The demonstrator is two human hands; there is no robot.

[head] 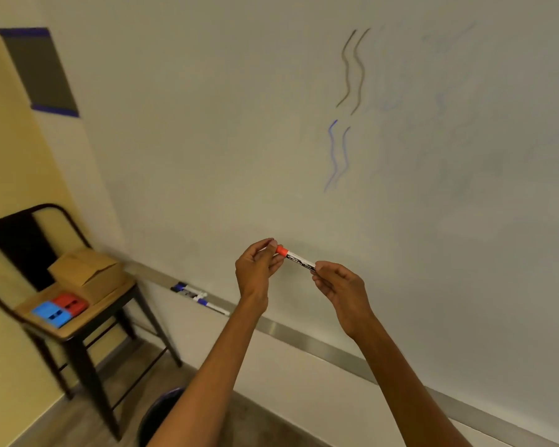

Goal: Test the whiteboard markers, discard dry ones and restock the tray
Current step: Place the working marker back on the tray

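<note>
I hold a red-capped whiteboard marker [297, 259] level in front of the whiteboard [239, 140]. My left hand [257, 269] pinches its red cap end. My right hand [339, 290] grips the other end of the white barrel. Two more markers [194, 295], with dark and blue caps, lie on the metal tray [304, 341] along the board's lower edge, to the left of my hands. Two brown wavy lines [352, 71] and two blue wavy lines [336, 156] are drawn on the board above.
A metal chair [78, 324] at the left carries a cardboard box [84, 272] and a blue and a red eraser [60, 309]. A dark round bin [162, 414] stands on the floor below my left arm. A grey panel [39, 69] with blue tape hangs at the upper left.
</note>
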